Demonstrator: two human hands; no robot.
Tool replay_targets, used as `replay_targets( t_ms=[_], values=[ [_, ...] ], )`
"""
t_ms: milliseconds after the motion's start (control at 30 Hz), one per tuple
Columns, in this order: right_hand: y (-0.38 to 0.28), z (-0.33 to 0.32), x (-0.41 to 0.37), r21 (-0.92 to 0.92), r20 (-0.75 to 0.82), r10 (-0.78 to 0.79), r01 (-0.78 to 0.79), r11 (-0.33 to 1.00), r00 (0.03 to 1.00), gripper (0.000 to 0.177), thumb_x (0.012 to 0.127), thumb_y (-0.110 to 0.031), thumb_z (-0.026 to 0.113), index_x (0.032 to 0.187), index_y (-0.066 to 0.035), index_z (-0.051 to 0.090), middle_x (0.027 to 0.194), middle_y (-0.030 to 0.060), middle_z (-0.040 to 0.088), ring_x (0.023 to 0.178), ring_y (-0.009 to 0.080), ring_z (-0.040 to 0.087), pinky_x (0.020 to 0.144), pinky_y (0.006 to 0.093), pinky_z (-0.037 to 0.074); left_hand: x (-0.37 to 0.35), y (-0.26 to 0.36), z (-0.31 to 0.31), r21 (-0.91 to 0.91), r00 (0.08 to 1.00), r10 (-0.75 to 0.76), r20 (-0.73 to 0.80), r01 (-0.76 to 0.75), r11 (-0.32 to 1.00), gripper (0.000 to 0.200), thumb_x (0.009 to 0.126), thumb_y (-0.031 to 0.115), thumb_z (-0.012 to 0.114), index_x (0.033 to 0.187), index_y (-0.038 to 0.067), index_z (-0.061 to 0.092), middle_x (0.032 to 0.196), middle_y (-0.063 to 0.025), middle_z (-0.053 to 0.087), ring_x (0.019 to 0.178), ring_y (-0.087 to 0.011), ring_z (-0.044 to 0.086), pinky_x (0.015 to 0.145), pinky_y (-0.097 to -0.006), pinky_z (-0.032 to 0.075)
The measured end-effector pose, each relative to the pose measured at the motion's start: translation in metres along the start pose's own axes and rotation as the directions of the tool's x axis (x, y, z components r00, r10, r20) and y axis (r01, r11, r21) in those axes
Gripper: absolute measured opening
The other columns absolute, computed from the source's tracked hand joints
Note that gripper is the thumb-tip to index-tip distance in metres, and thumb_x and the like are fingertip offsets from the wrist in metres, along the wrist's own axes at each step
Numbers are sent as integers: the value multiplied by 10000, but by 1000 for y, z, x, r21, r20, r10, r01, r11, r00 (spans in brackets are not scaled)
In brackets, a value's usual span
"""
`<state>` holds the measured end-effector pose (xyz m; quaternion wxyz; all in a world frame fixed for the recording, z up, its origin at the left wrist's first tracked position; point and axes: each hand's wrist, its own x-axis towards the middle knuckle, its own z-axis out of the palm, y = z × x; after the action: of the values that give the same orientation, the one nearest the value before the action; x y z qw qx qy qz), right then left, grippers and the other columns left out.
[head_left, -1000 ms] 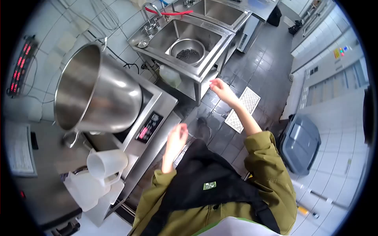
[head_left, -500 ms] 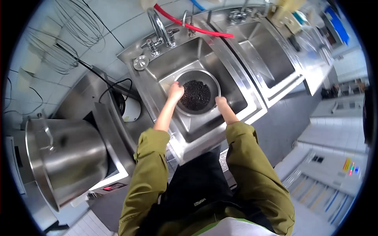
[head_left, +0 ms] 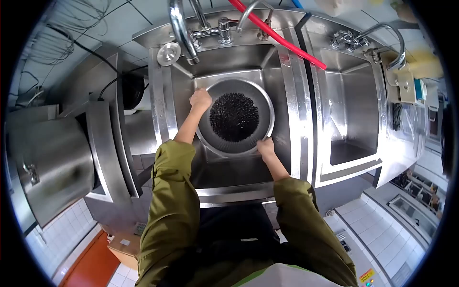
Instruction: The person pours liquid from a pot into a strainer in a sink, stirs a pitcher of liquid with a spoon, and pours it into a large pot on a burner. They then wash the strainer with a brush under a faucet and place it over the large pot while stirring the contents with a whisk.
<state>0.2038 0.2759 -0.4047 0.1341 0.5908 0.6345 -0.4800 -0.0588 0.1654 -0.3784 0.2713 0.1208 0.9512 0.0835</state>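
Observation:
A round steel colander (head_left: 265, 103) full of small black pearls (head_left: 234, 116) sits inside the left sink basin (head_left: 224, 165). My left hand (head_left: 200, 99) grips the colander's rim at its upper left. My right hand (head_left: 265, 146) grips the rim at the lower right. Both sleeves are olive green. The tall faucet (head_left: 179, 26) hangs just above the colander's far-left side.
A second sink basin (head_left: 354, 110) lies to the right, with its own tap (head_left: 387, 36). A red hose (head_left: 282, 38) crosses over the divider. A big steel pot (head_left: 45, 167) stands on the cooker at the left. A round metal plug (head_left: 169, 53) rests on the sink's corner.
I have turned from the cooker to face the sink. Both hands went from free in the air down to the colander's rim and now hold it on opposite sides.

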Motion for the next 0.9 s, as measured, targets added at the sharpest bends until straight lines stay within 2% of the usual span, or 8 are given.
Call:
replay_targets(
  t_ms=[100,233,400,500,567,633,767,900],
  values=[
    [-30,-46,-67,164,141,-43,19,986,989,262,785,-80,465,959,116,445,845,173,543,672,245,592,522,319,541,-26,-1,-36,55,992,92,-91,-87,995,295,758,115,423,1011,43,557,1132,-155,501,999,-322,523,839,-425,415],
    [-32,-101,-120,348,88,-146,107,931,985,273,784,-115,480,911,125,450,750,159,548,594,211,584,473,283,512,-94,-4,-102,30,954,264,-139,-263,964,307,718,86,436,990,50,571,1049,-174,542,926,-324,551,811,-386,442],
    [-52,-167,-171,262,27,-342,324,909,939,230,772,-143,489,834,77,510,621,85,536,483,152,529,409,259,443,-156,-35,-142,-449,949,311,-46,-297,843,136,614,112,552,675,-5,583,647,-156,588,677,-280,588,621,-345,442],
    [-57,-198,-198,124,-24,-410,410,904,912,216,766,-154,493,836,48,524,612,63,522,465,140,510,396,259,430,-174,-54,-152,-467,878,463,119,-362,807,108,685,81,592,642,8,525,570,-50,538,535,-117,527,503,-272,419],
    [-67,-209,-228,195,-93,-416,426,883,905,177,760,-162,490,793,7,531,588,44,494,466,120,495,368,228,378,-214,-54,-188,-527,849,516,112,-390,755,147,673,84,597,577,23,504,507,-29,491,451,-94,463,435,-258,383],
    [-105,-226,-310,56,-52,-472,475,878,880,154,761,-152,496,762,0,525,576,36,495,425,107,478,351,229,399,-249,-62,-230,-464,818,570,77,-477,747,186,653,150,600,563,13,510,487,-37,491,445,-107,476,434,-276,387],
    [-156,-259,-412,95,84,-595,588,803,799,124,780,-136,472,734,-28,509,615,15,526,448,82,517,338,178,408,-323,-92,-342,-358,846,533,15,-494,792,264,700,224,620,800,-19,598,736,-78,604,599,-135,563,568,-243,472],
    [-233,-250,-487,454,109,-686,578,678,719,87,799,-87,531,719,-59,512,637,-7,552,507,58,554,381,139,438,-389,-149,-465,-430,875,481,-52,-454,781,286,773,231,594,990,45,575,927,-57,604,876,-133,559,748,-269,460]
  ],
)
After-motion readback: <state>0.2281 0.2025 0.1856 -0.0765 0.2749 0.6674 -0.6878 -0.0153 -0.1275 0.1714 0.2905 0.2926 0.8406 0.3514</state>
